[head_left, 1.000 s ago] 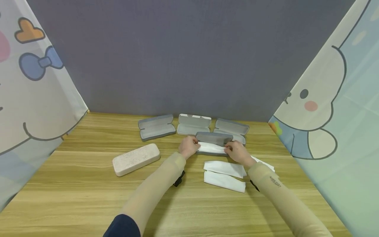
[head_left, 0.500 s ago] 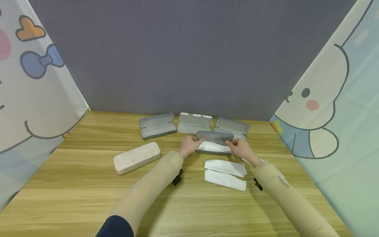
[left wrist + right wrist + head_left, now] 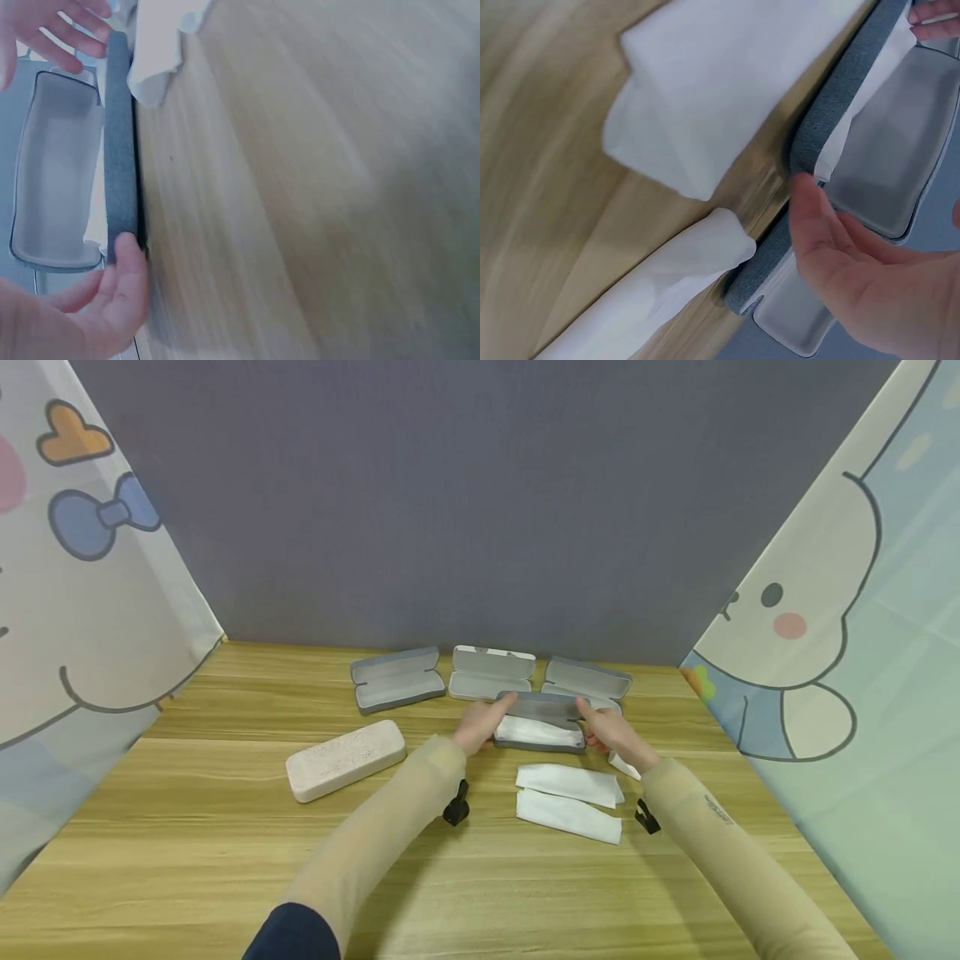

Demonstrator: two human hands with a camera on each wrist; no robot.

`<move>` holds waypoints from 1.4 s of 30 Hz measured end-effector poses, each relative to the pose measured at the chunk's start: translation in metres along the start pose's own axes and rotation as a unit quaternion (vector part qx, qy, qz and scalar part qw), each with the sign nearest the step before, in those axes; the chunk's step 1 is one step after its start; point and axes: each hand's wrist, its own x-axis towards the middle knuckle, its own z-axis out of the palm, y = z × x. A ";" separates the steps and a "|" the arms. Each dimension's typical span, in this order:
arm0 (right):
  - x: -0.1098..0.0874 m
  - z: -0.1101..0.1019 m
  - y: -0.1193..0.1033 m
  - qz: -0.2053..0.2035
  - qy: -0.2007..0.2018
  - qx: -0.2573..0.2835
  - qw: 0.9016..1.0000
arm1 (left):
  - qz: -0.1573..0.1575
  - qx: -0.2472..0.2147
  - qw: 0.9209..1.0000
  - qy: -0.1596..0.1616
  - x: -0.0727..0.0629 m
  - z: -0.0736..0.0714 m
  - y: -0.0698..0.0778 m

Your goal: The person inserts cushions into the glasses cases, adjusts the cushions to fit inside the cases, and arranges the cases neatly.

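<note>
A grey glasses case [image 3: 540, 747] stands with its lid up in the head view, a folded white cloth [image 3: 536, 731] lying along its base. My left hand [image 3: 478, 727] holds the case's left end, thumb up at the lid; the left wrist view shows curled fingers [image 3: 129, 270] round the front corner. At the right end is my right hand [image 3: 611, 732], its thumb by the lid's corner. Its fingertips [image 3: 804, 187] touch the base's corner in the right wrist view. Straight, spread fingers [image 3: 71, 34] of that hand appear in the left wrist view.
Behind stand three more glasses cases with raised lids: left [image 3: 397, 689], middle [image 3: 491, 681] and right [image 3: 588, 678]. A speckled white case [image 3: 345, 760] lies closed at left. Two folded white cloths, a nearer [image 3: 568, 817] and a farther [image 3: 568, 781], lie in front; another cloth [image 3: 624, 766] is partly behind my right arm.
Both hands have let go of the cloth, which now lies in the case. My thumbs have moved up to the lid's two ends.
</note>
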 end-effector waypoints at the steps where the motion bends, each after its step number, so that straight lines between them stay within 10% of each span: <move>1: 0.001 0.000 -0.001 0.006 -0.003 0.006 1.000 | -0.009 -0.006 1.000 -0.001 0.000 0.001 0.002; 20: 0.019 0.002 -0.003 0.095 -0.035 0.078 0.992 | -0.045 -0.014 0.999 0.003 0.006 0.006 0.008; 42: 0.021 -0.007 -0.004 0.081 -0.080 0.124 0.986 | -0.033 0.008 0.999 -0.034 0.006 0.001 0.012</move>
